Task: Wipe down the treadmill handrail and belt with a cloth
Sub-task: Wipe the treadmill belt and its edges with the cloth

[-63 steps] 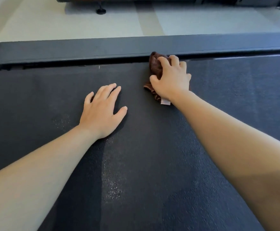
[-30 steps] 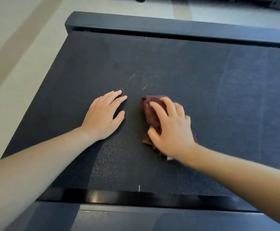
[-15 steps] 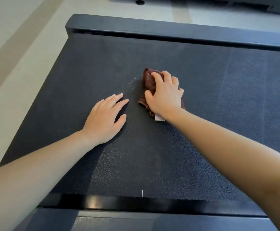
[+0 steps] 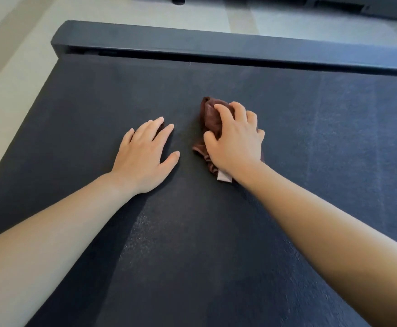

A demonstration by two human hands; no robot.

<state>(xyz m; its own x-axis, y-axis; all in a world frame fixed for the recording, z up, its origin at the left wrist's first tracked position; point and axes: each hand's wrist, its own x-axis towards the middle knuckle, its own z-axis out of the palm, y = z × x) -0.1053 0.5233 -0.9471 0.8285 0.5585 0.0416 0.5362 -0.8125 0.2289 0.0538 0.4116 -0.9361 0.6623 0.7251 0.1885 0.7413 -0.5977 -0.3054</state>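
The dark textured treadmill belt (image 4: pixel 310 161) fills most of the view. My right hand (image 4: pixel 236 140) presses a bunched brown cloth (image 4: pixel 210 116) onto the belt near its middle, fingers curled over it; a pale label sticks out under the wrist. My left hand (image 4: pixel 145 156) lies flat on the belt just left of the cloth, fingers spread, holding nothing. No handrail is in view.
A black side rail of the deck (image 4: pixel 216 47) runs along the belt's far edge. Pale floor (image 4: pixel 8 90) lies to the left and beyond the rail. Part of another dark machine (image 4: pixel 334 5) sits at the top edge.
My right hand first slid the cloth away from me along the belt, and it sits further from the far rail again. The view shifted and the near rail dropped out. My left hand stayed flat.
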